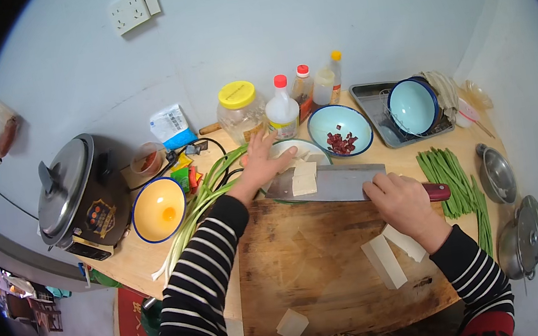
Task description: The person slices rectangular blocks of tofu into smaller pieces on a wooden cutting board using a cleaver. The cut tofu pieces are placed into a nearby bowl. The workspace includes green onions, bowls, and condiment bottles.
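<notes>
My right hand (pixel 399 200) is closed around the dark red handle of a wide cleaver (pixel 341 184). The blade lies level over the near rim of a white plate (pixel 321 150) and bears pieces of white tofu (pixel 305 184). Fingers spread, my left hand (pixel 264 161) reaches over the plate's left side; whether it touches the plate or the food there is hidden. On the wooden cutting board (pixel 302 274) are two tofu slabs (pixel 385 262) at the right and a smaller piece (pixel 292 324) near the front edge.
A blue-rimmed bowl of diced dark red meat (pixel 341 143) stands behind the blade. Spring onions (pixel 194 212), a bowl with an egg yolk (pixel 160 216) and an electric cooker (pixel 84 200) are at left. Green beans (pixel 452 185) lie right; bottles (pixel 283 108) and a yellow-lidded jar (pixel 240 111) stand behind.
</notes>
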The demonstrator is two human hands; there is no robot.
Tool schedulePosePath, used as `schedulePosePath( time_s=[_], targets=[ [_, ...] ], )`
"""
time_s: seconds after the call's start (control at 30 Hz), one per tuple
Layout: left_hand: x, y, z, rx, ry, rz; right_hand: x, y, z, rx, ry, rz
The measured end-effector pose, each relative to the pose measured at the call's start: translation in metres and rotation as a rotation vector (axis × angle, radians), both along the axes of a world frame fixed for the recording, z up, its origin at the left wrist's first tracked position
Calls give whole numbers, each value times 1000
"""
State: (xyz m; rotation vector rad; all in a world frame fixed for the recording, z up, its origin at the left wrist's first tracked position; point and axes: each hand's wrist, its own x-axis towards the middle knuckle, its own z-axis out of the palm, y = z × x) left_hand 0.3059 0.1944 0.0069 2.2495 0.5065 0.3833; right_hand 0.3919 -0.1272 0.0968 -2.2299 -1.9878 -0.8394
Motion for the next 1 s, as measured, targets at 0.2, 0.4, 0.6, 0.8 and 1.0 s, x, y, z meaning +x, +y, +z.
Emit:
schedulePosePath(
  time_s=[0.2,0.4,0.6,0.8,1.0],
  targets=[
    [-24,-15,59,-31,161,-469,4,-1,0,23,41,-10],
    [-20,-19,52,10,162,-489,4,3,2,40,57,11],
    [-7,-22,30,215,-49,-420,2,-4,3,19,27,1],
    [7,-22,9,390,-149,-340,-16,-22,14,-19,78,-12],
    [-6,-32,8,315,-341,-174,-42,-70,36,-19,371,-88]
  ],
)
